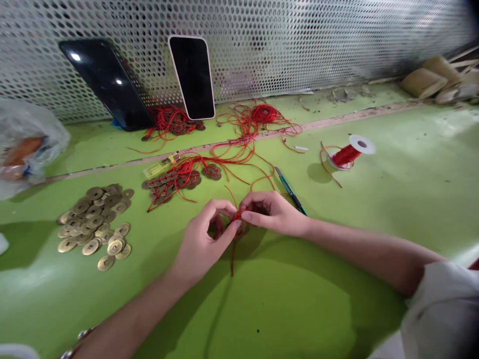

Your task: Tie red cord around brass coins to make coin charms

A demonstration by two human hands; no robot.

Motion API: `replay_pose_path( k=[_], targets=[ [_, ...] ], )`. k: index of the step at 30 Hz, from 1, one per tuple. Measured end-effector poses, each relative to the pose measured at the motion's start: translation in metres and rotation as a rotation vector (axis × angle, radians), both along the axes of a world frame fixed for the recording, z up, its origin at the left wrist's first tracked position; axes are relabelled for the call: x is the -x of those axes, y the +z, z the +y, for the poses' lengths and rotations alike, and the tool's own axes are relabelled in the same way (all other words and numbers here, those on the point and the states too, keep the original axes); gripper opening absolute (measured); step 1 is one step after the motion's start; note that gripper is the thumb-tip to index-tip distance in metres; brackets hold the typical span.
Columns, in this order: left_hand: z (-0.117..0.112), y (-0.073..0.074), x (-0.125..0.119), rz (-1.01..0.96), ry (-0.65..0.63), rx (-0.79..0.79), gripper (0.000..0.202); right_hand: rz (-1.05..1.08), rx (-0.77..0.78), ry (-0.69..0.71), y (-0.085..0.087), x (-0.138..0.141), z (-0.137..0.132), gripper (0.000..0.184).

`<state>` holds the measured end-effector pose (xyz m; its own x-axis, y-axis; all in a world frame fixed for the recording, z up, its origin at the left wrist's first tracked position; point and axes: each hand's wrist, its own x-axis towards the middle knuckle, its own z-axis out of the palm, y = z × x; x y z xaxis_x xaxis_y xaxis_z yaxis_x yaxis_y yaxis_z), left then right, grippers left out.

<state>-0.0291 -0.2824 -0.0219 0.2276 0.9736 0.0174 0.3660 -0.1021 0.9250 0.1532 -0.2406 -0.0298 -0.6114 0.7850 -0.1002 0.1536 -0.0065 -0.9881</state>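
Observation:
My left hand point(207, 237) and my right hand point(271, 213) meet over the green table, thumbs and forefingers pinched together. Between their fingertips is a knotted red cord point(232, 257), one end hanging down toward me and another sticking up behind. What looks like a coin sits partly hidden under the fingers. Just beyond my right hand lies a green utility knife point(290, 190). Behind my left hand is a bunch of coins tied with red cord point(175, 182). Loose brass coins point(93, 217) are heaped to the left.
A spool of red cord point(350, 152) stands at the right. Two phones, one black point(108, 82) and one white-edged point(192, 77), lean against a perforated metal panel point(299, 45). More red cord point(264, 114) lies tangled at the back. A yellow lighter point(160, 166) and a plastic bag point(32, 139) are leftward.

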Motion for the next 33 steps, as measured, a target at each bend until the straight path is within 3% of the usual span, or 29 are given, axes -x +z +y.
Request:
replay_pose_path(
  k=[15, 25, 33],
  targets=[
    [0.0000, -0.0040, 0.0011, -0.089, -0.038, 0.006, 0.023, -0.038, -0.037, 0.003, -0.0004, 0.0001, 0.0011, 0.026],
    [0.0025, -0.0003, 0.0017, -0.035, -0.003, 0.035, 0.008, 0.045, 0.028, -0.064, -0.0024, 0.0013, 0.0015, 0.031],
    [0.0043, 0.0019, 0.0014, 0.055, -0.038, 0.072, 0.009, 0.065, 0.046, -0.053, 0.0005, 0.0015, 0.0016, 0.029]
  ],
)
